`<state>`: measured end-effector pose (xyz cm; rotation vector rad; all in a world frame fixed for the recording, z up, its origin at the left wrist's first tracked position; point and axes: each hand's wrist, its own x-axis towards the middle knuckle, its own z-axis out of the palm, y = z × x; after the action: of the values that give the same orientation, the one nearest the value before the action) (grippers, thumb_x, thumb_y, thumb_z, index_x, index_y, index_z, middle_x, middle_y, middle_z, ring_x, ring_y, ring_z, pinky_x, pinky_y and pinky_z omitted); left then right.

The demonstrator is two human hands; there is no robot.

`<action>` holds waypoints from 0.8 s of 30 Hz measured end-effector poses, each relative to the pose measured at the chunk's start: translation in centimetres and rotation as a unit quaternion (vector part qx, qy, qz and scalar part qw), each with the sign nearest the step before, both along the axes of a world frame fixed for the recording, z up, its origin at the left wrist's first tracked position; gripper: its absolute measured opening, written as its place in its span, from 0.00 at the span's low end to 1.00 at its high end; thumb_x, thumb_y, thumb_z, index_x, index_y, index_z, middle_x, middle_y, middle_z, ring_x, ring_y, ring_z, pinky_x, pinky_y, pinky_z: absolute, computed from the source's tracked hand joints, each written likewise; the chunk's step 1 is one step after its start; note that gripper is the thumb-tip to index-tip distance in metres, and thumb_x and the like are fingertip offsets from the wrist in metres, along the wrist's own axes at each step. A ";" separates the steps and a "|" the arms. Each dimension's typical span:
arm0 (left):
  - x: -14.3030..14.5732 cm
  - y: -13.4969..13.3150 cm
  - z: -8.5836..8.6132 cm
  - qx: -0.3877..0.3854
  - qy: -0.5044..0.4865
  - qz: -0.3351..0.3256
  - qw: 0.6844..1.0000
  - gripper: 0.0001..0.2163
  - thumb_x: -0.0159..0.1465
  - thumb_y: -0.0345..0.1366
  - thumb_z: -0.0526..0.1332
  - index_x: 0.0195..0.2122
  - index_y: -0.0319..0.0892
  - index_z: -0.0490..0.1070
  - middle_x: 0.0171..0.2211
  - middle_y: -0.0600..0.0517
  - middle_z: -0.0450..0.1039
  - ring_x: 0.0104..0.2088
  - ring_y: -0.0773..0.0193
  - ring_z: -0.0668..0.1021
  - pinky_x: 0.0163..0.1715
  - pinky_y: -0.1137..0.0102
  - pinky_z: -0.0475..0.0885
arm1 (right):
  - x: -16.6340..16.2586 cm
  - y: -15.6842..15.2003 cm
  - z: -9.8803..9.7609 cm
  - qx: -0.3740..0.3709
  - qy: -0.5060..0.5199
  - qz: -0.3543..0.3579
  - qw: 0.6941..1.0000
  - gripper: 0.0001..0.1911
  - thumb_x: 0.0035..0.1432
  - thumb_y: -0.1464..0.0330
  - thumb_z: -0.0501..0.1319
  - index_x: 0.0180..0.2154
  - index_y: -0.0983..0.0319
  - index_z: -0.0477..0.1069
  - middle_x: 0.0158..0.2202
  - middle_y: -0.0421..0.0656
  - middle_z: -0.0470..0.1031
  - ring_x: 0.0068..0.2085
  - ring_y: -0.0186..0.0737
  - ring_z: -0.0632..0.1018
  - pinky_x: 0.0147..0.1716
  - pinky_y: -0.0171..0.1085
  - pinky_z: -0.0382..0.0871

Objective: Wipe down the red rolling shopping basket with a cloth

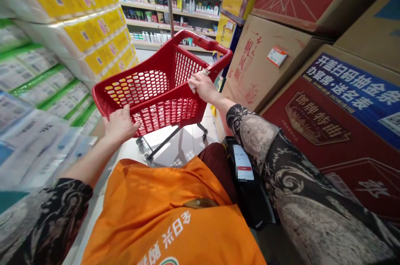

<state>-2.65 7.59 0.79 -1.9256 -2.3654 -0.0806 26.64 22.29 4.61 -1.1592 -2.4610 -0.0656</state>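
A red plastic shopping cart [153, 111] stands before me, its basket showing nothing inside. My left hand [120, 125] grips the rim at the cart's near left end, the fingers hooked over the edge and partly hidden. Further along, my right hand [204, 88] presses a crumpled whitish cloth [192, 86] onto the side rim, close to the handle [206, 42]. Most of the cloth is covered by my fingers. I wear an orange apron [168, 202].
Packs in yellow wrapping [90, 27] are stacked at the left, with green-edged packs [37, 77] below. Red and brown cartons [325, 106] rise close by on the right. Shelves of bottles and tubes [187, 6] stand behind a metal pole [169, 2]. A lit screen [243, 161] hangs beside my right leg.
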 end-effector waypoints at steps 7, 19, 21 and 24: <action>3.8 -0.3 -0.4 -0.006 -0.012 -0.067 0.998 0.32 0.58 0.42 0.52 0.62 0.36 0.47 0.55 0.38 0.62 0.52 0.48 0.67 0.54 0.53 0.55 | -11.1 -5.7 -3.8 0.031 0.063 0.028 0.997 0.14 0.63 0.72 0.49 0.46 0.62 0.69 0.53 0.46 0.66 0.55 0.41 0.63 0.57 0.43 0.53; 8.1 0.7 -0.7 -0.019 -0.090 -0.184 0.979 0.35 0.55 0.41 0.54 0.61 0.33 0.46 0.55 0.40 0.64 0.55 0.52 0.66 0.55 0.57 0.54 | -8.0 -5.7 -2.8 -0.042 0.074 -0.018 0.996 0.12 0.60 0.74 0.51 0.38 0.63 0.73 0.41 0.45 0.72 0.45 0.40 0.68 0.49 0.40 0.58; 7.6 1.0 -0.5 -0.036 -0.100 -0.221 0.969 0.32 0.54 0.41 0.54 0.60 0.36 0.50 0.54 0.43 0.66 0.54 0.54 0.67 0.54 0.57 0.56 | -8.4 -6.7 -2.9 -0.046 0.076 -0.004 0.996 0.13 0.59 0.74 0.51 0.38 0.63 0.74 0.40 0.45 0.73 0.45 0.39 0.69 0.49 0.39 0.58; 5.1 1.1 -0.6 -0.045 -0.050 -0.200 0.977 0.24 0.57 0.41 0.52 0.55 0.40 0.59 0.54 0.44 0.66 0.56 0.52 0.64 0.55 0.52 0.55 | -8.2 -7.3 -2.4 -0.073 0.057 -0.027 0.995 0.12 0.59 0.74 0.52 0.35 0.63 0.75 0.38 0.46 0.74 0.43 0.40 0.71 0.47 0.40 0.59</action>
<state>2.49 8.72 0.16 -2.4705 -2.0293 -0.1014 18.48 14.94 2.22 -1.2539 -2.3667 0.1633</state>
